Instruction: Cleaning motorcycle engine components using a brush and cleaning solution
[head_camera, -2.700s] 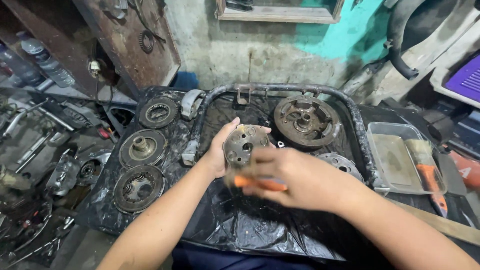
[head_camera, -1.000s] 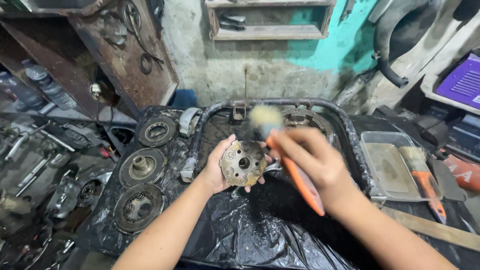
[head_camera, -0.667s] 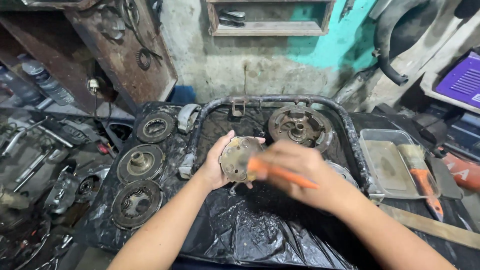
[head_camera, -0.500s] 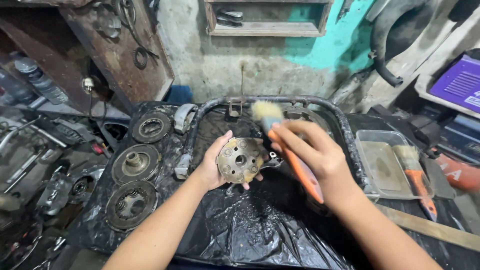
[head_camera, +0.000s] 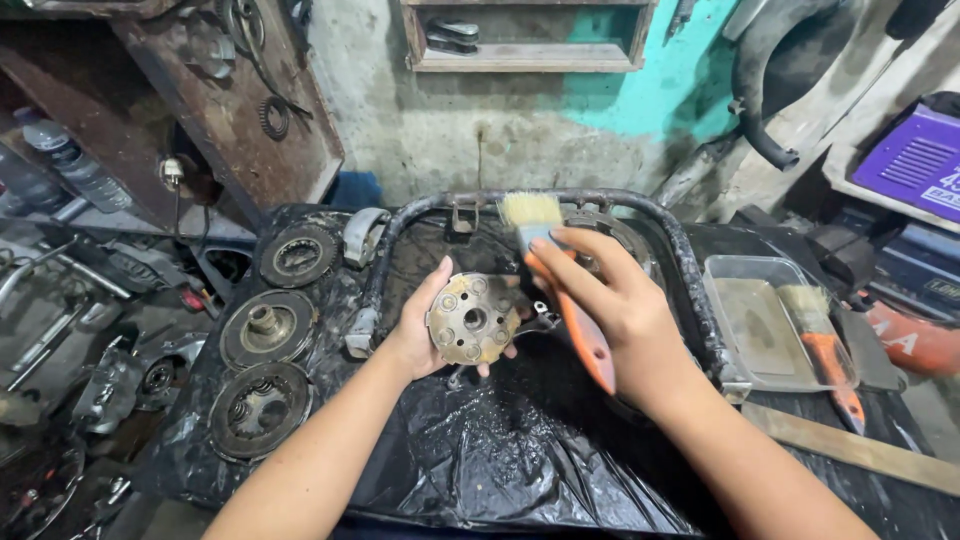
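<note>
My left hand (head_camera: 418, 335) holds a round metal clutch part (head_camera: 473, 319) with several holes, face toward me, above a black plastic-lined tray (head_camera: 500, 450). My right hand (head_camera: 610, 300) grips a paintbrush (head_camera: 560, 285) with an orange handle and pale bristles. The bristles point up, raised just above and to the right of the metal part, not touching it.
Three round clutch parts (head_camera: 268, 328) lie in a column on the left of the plastic. A clear tub (head_camera: 760, 325) with a second orange-handled brush (head_camera: 825, 350) stands at the right. A wooden strip (head_camera: 850, 450) lies at the right front. Tools and metal parts clutter the left.
My right hand has been sweeping the brush over the metal part; since a moment ago it has lifted the bristles off it. My left hand keeps the part steady.
</note>
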